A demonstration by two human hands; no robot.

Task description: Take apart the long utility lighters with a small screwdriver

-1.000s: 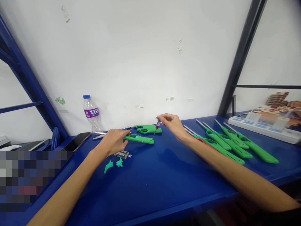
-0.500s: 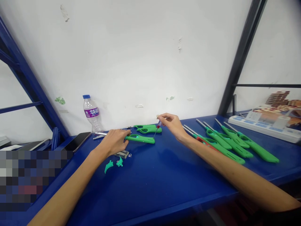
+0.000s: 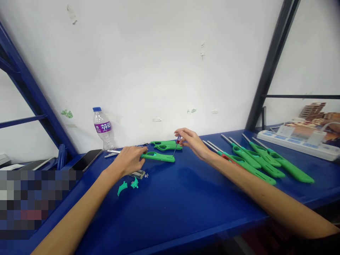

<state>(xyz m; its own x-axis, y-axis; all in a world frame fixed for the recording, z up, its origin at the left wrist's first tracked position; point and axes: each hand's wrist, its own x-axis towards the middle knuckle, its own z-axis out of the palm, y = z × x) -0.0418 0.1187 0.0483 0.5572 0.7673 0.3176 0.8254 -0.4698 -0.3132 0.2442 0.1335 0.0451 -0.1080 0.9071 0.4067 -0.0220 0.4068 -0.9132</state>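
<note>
A green lighter shell (image 3: 158, 157) lies flat on the blue table (image 3: 180, 202). My left hand (image 3: 129, 160) is closed on its left end, pressing it down. My right hand (image 3: 191, 141) pinches a small red-handled screwdriver (image 3: 177, 143), held nearly upright with its tip on the shell's right end. A second green shell (image 3: 166, 145) lies just behind. Two small green loose parts (image 3: 127, 186) and a clear metal-edged piece (image 3: 138, 174) rest near my left wrist.
A water bottle (image 3: 102, 128) stands by the wall at the left, with a phone (image 3: 86, 160) beside it. Several long green lighters (image 3: 255, 161) lie in a row at the right. A white power strip (image 3: 300, 145) sits at the far right.
My right hand has lowered slightly and shifted a little left with the screwdriver. My left hand and the shell have stayed put.
</note>
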